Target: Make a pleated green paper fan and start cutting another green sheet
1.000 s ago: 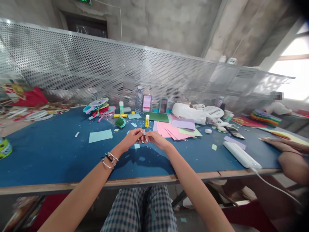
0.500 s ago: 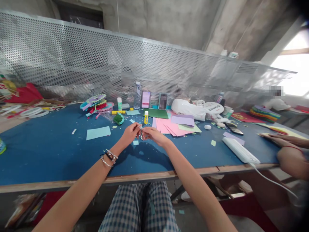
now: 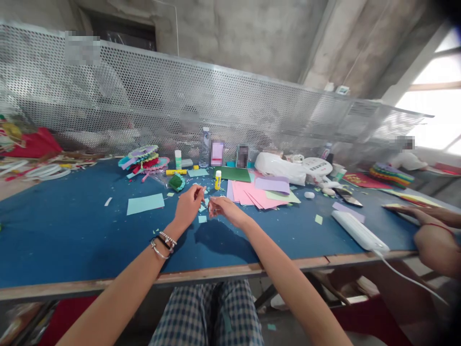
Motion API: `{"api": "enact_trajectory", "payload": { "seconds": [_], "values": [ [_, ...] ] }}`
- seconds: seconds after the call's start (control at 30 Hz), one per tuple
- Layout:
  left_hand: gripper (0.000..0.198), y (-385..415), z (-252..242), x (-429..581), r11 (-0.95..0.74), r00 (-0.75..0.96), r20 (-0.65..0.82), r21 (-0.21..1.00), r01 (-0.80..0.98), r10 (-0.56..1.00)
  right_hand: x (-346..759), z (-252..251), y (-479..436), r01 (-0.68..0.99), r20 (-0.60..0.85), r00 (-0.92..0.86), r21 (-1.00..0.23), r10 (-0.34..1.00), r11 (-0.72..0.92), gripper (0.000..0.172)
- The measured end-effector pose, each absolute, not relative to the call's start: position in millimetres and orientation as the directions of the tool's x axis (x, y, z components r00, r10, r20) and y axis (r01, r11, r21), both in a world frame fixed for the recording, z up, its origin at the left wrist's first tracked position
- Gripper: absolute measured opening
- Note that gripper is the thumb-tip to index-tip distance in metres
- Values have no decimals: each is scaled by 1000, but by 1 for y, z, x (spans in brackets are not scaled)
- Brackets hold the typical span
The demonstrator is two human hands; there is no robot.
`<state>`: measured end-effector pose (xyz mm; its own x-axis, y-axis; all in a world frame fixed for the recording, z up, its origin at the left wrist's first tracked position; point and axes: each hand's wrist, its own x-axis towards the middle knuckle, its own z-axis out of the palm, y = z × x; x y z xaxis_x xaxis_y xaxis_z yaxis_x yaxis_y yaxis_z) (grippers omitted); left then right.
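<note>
Over the blue table top point(image 3: 72, 230), my left hand point(image 3: 189, 205) and my right hand point(image 3: 225, 209) hover close together, a small gap between them. Both are pinched. The left fingertips hold something tiny and pale that I cannot make out. The right fingers curl around a small item, also too small to name. Small light-blue paper scraps point(image 3: 202, 218) lie on the table just below the hands. A yellow-capped glue stick point(image 3: 218, 179) stands just beyond them. Bracelets sit on my left wrist.
A light-blue sheet point(image 3: 145, 203) lies left of the hands; pink and purple sheets point(image 3: 257, 193) and a green sheet point(image 3: 234, 174) lie behind on the right. A white power strip point(image 3: 359, 231) lies near the front edge. Another person's arm point(image 3: 428, 226) rests at the right. A perforated metal screen point(image 3: 230, 110) backs the table.
My hands were joined on a small item; now they have pulled a little apart, the left moving slightly left.
</note>
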<state>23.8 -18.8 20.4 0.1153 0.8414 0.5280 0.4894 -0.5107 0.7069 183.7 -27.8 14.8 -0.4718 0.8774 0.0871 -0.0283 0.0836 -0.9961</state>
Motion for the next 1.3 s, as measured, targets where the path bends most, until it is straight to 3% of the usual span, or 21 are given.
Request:
{"api": "enact_trajectory", "payload": {
  "seconds": [0.17,0.33,0.77,1.3],
  "values": [
    [31,-22,19,22,-512,149,568,558,653,809,183,17,-29,-79,132,-413,-991,901,109,30],
    [32,-22,18,22,-530,216,546,520,670,809,185,15,-27,-58,103,-414,-995,905,87,30],
    [37,-21,19,27,-549,261,485,693,467,835,187,14,-24,-73,52,-335,-997,941,29,25],
    [36,-12,10,24,-543,298,455,729,417,839,188,20,-29,-6,64,-311,-998,948,65,21]
  ]
}}
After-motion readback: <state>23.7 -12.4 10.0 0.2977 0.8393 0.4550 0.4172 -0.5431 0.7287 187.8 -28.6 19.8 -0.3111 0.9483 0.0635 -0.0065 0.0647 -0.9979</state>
